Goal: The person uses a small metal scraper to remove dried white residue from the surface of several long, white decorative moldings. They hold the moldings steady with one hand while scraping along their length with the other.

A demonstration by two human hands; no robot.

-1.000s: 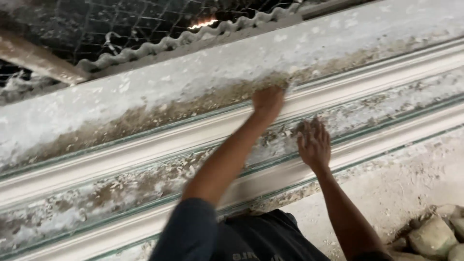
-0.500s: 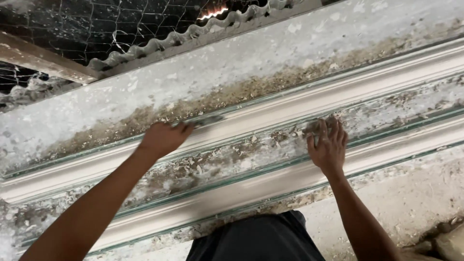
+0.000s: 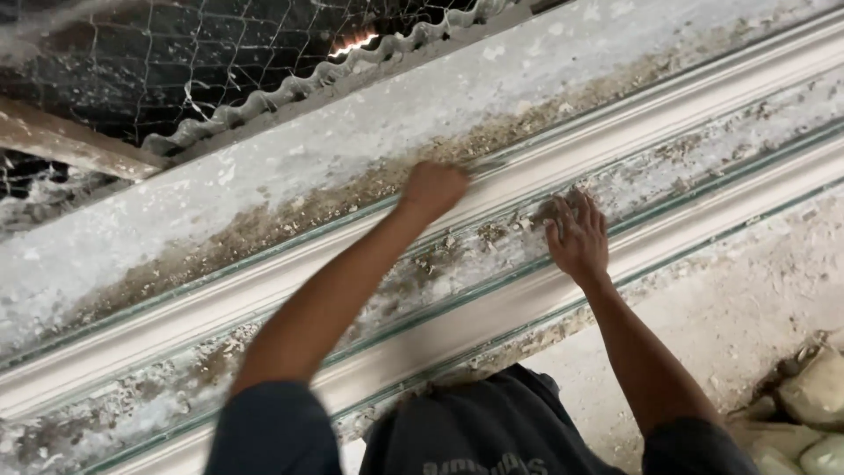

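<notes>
Two long white plaster mouldings (image 3: 264,295) (image 3: 492,308) run slantwise across a bench crusted with dried plaster. My left hand (image 3: 435,189) is a closed fist on the upper moulding's far edge. It seems to grip a thin flat blade whose tip points right, though blur hides most of it. My right hand (image 3: 576,237) lies flat with fingers spread on the rough crusted strip (image 3: 457,251) between the two mouldings. My dark shirt fills the bottom of the view.
A wide white slab (image 3: 290,167) stained brown lies behind the mouldings. Corrugated sheet (image 3: 290,88) and wire mesh (image 3: 176,53) stand beyond it, with a wooden beam (image 3: 61,141) at the left. Pale lumps or sacks (image 3: 813,396) sit on the dusty floor at the right.
My left hand swept left along the upper moulding, then came back to the right near the middle. My right hand stayed flat on the crusted strip.
</notes>
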